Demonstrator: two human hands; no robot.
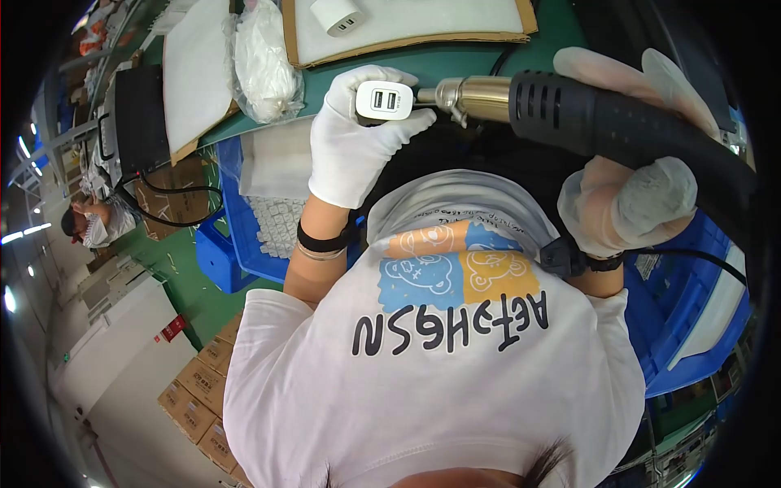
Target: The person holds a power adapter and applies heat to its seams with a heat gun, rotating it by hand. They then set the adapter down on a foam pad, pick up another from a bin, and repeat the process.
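Observation:
My left hand (351, 150), in a white glove, is closed round a small white USB wall charger (385, 112). The charger's face with two ports is turned up toward me. In my right hand (598, 195), gloved in thin translucent material, lies a black hot-air gun (553, 107) with slotted vents and a metal barrel. The gun's narrow nozzle (443, 95) points left at the charger's right side. Whether the tip touches the charger I cannot tell. Another white charger (336, 16) lies on a pale board (439, 20) edged with brown cardboard.
A clear plastic bag (267, 69) and a white sheet (195, 77) lie on the green bench. A black box (140, 118) stands at left. Blue bins (232, 183) (691, 325) flank my lap. Cardboard cartons (195, 390) are stacked behind left. Another person (102, 220) is farther off.

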